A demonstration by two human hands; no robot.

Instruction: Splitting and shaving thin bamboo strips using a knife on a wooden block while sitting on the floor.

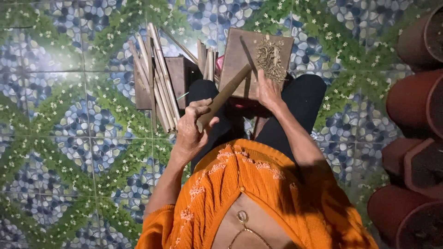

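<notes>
Wooden board (249, 55) on lap, tilted, far edge pointing away over the tiled floor (60, 138). Left hand (191, 129) wrapped tight around a brown stick (224, 97), thumb on top; stick angled up, tip over board's left half. Right hand (267, 90) pressed flat on board's near edge, fingers spread, touching a heap of dry shavings (271, 57). Shavings: pale tan, thin and curly, piled on board's right half, close to the far right corner.

Edges and room:
- Left of knees: bundle of pale split strips (157, 78) leaning across a dark box (177, 78), just beside the left hand. Tight on that side.
- More strips (207, 60) upright between box and board.
- Right: stack of red clay pots (413, 138) along frame edge, well apart from right hand; open floor between.
- Far left: bare floor, bright glare patch.
- Near side: closed off by orange top (258, 193) and black-clad legs (300, 99).

Stick: smooth, round, uniform brown, slight taper toward the tip.
</notes>
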